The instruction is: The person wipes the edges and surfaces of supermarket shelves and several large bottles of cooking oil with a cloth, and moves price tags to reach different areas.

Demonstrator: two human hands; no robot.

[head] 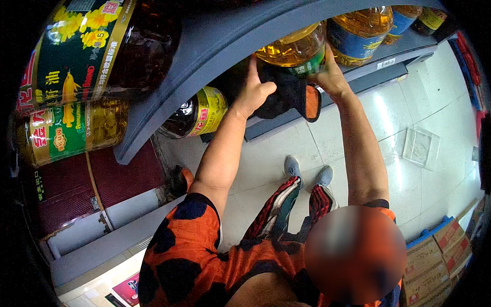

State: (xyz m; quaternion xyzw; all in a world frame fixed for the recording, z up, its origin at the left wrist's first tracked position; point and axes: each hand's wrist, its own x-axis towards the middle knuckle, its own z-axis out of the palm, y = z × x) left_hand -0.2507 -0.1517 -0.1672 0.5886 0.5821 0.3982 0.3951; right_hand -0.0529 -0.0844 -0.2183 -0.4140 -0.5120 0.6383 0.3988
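Note:
A large clear bottle of golden cooking oil (293, 48) with a green label lies between my two hands under the curved edge of the upper shelf. My right hand (333, 78) is against its right side, fingers partly hidden behind it. On the other side my left hand (255, 90) has its index finger stretched up beside the bottle and its thumb apart; the shelf edge hides part of what it touches. Below the bottle is a black fabric thing with an orange panel (312, 103). Right of my right hand stands an oil bottle with a blue label (358, 36).
The grey upper shelf (207, 46) curves above my hands; large oil bottles (73, 84) stand at left. A yellow-labelled bottle (207, 111) is lower down. On the tiled floor lies a clear plastic container (420, 147). Cardboard boxes (431, 264) are stacked at lower right.

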